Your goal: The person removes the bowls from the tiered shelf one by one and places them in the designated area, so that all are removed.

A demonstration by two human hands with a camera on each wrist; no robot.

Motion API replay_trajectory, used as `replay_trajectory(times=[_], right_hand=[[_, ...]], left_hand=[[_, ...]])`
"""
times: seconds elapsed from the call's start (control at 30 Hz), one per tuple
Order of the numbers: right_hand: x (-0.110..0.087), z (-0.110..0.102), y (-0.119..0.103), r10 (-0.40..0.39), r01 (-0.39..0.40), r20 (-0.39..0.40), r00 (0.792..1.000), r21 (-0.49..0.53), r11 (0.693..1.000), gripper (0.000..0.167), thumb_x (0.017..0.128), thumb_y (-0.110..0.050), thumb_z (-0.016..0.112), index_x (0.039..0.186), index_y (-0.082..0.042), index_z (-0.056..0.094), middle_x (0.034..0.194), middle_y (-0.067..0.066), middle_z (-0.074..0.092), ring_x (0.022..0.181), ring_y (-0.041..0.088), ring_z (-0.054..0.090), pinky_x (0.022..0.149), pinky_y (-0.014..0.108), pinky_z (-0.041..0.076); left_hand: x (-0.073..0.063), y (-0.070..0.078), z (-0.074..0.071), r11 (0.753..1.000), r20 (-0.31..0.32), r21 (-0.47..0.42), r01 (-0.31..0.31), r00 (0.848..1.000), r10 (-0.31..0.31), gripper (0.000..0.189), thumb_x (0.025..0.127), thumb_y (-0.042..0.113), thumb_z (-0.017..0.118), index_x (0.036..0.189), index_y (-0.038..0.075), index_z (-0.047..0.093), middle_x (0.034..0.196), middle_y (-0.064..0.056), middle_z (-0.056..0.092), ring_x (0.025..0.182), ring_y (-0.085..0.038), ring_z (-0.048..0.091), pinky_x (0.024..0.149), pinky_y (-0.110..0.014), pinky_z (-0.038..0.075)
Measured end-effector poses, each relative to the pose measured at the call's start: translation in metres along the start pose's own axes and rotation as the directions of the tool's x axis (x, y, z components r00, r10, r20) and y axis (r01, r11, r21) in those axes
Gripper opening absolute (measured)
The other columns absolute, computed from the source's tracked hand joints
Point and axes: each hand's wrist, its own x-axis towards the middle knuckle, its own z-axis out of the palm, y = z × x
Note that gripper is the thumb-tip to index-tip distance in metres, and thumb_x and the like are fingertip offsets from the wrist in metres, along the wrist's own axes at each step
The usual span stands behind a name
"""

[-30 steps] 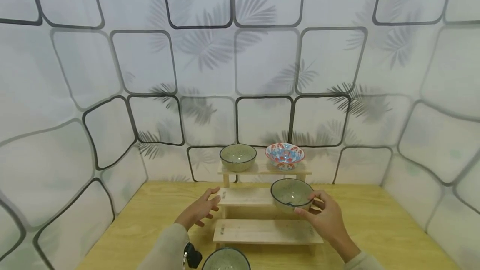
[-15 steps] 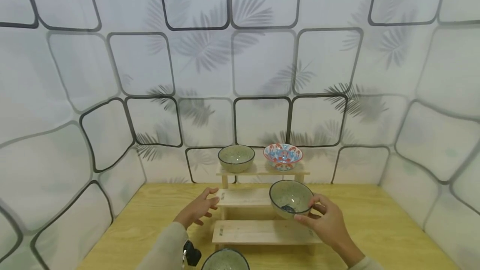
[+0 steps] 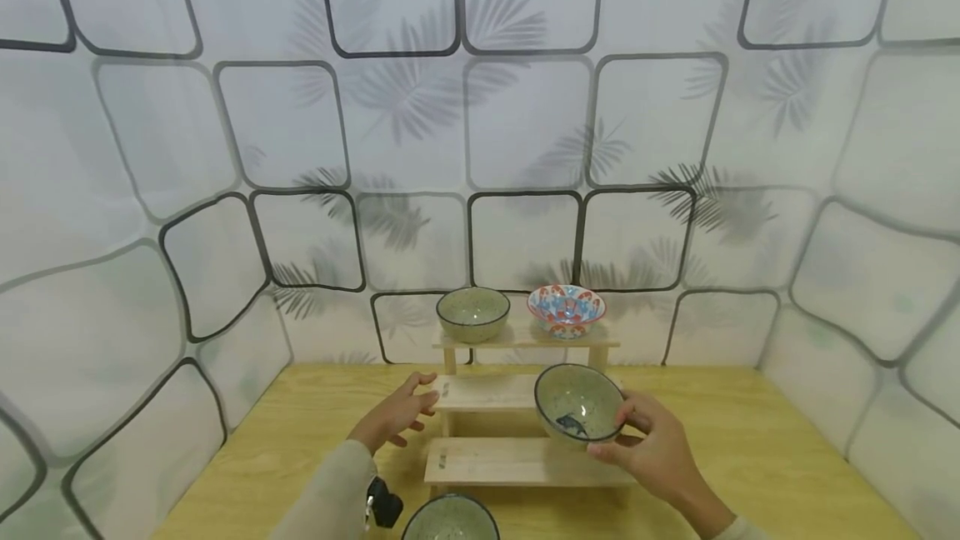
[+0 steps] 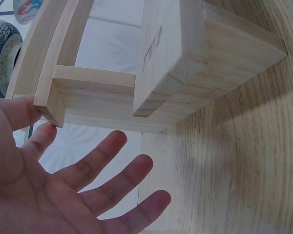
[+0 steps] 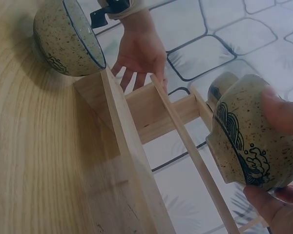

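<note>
My right hand (image 3: 656, 448) holds a speckled grey-green bowl (image 3: 577, 402) by its right side, thumb low and fingers at the rim. The bowl is tilted toward me above the right part of the middle step, and a dark fish drawing shows inside. In the right wrist view, blue wave patterns mark its outside. At the left end of the wooden stepped stand (image 3: 525, 461), my left hand (image 3: 397, 415) has its fingers spread. The left wrist view shows its thumb and index finger at the corner of the middle board (image 4: 51, 105), seemingly touching it.
On the top step stand another green bowl (image 3: 473, 315), left, and a red, blue and white patterned bowl (image 3: 567, 311), right. A third green bowl (image 3: 452, 521) sits on the table (image 3: 750, 457) in front of the stand. Patterned cloth (image 3: 525, 123) surrounds the table.
The bowl in my right hand has tipped further toward me and come slightly down and left, showing more of its inside. My left hand stays at the stand.
</note>
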Motion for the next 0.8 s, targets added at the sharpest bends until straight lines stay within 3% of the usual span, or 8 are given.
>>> replay_trajectory(times=[0.17,0.4,0.67,0.8], right_hand=[[-0.004,-0.001,0.003,-0.064,0.064,0.025,0.998,0.009,0.998,0.041,0.056,0.008,0.089,0.075,-0.002,0.054,0.123,0.029,0.053,0.105,0.052,0.056,0.069,0.033,0.055],[-0.011,-0.001,0.005,-0.066,0.064,0.072,0.995,0.042,0.997,0.042,0.055,0.01,0.089,0.075,-0.001,0.054,0.121,0.029,0.052,0.104,0.049,0.057,0.069,0.033,0.055],[-0.013,0.003,0.005,-0.099,0.09,0.105,0.99,0.085,0.992,0.043,0.054,0.011,0.089,0.075,-0.002,0.054,0.119,0.029,0.051,0.097,0.019,0.064,0.07,0.035,0.055],[-0.014,0.003,0.007,-0.101,0.088,0.134,0.986,0.1,0.991,0.043,0.056,0.01,0.088,0.076,-0.003,0.053,0.119,0.026,0.05,0.098,0.016,0.064,0.071,0.036,0.055]], left_hand=[[-0.003,0.003,0.001,1.0,-0.005,-0.009,0.0,1.0,0.0,0.059,0.101,0.045,0.048,0.151,0.02,0.03,0.126,-0.018,0.057,0.11,-0.045,0.056,0.076,-0.063,0.045],[-0.004,0.003,0.001,1.0,0.003,-0.016,-0.003,1.0,0.003,0.058,0.102,0.043,0.047,0.151,0.019,0.029,0.127,-0.019,0.057,0.11,-0.044,0.056,0.075,-0.061,0.045],[-0.002,0.002,0.001,0.999,0.03,-0.04,0.004,1.0,-0.003,0.061,0.102,0.046,0.045,0.153,0.019,0.023,0.127,-0.019,0.057,0.108,-0.042,0.056,0.075,-0.061,0.045],[-0.004,0.004,0.001,0.999,0.036,-0.046,0.006,0.999,-0.005,0.063,0.102,0.046,0.045,0.153,0.019,0.022,0.128,-0.02,0.056,0.109,-0.044,0.056,0.076,-0.062,0.045]])
